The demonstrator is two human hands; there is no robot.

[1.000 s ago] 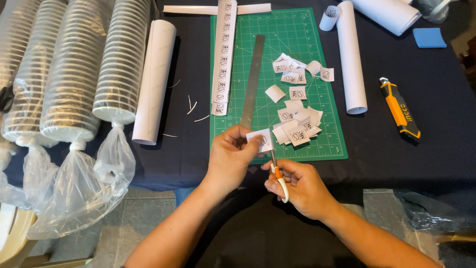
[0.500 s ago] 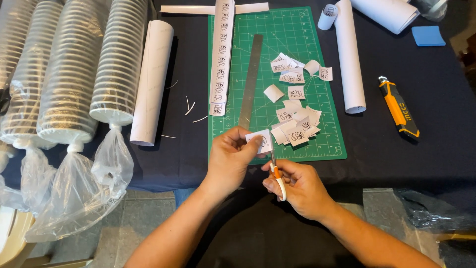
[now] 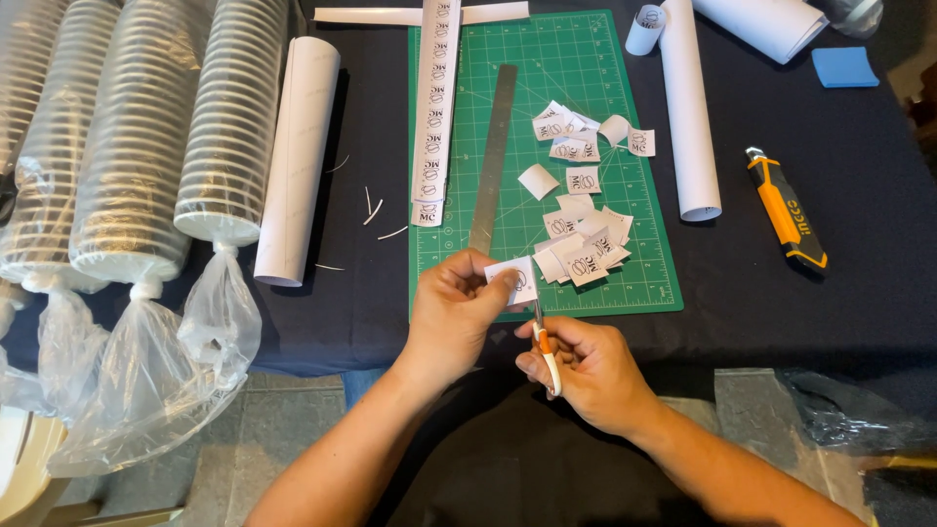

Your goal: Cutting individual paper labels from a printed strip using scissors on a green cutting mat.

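Observation:
My left hand (image 3: pixel 451 314) pinches a small white printed paper label (image 3: pixel 513 279) at the near edge of the green cutting mat (image 3: pixel 605 88). My right hand (image 3: pixel 586 371) grips small orange-handled scissors (image 3: pixel 543 337), whose blades point up at the label's right edge. Just beyond the hands lies a pile of cut labels (image 3: pixel 584 249), with more scattered further up the mat. A long printed paper strip (image 3: pixel 433 107) and a steel ruler (image 3: pixel 493 156) lie lengthwise on the mat.
Bagged stacks of disposable cups (image 3: pixel 137 146) fill the left side, beside a white paper roll (image 3: pixel 299 156). Another roll (image 3: pixel 689 117) lies right of the mat, then an orange-black utility knife (image 3: pixel 787 210) and a blue pad (image 3: pixel 845 66). Thin paper slivers (image 3: pixel 376 210) lie on the dark tablecloth.
Both hands stay at the mat's near edge; the scissors have shifted slightly along the label. The piles and tools have not moved.

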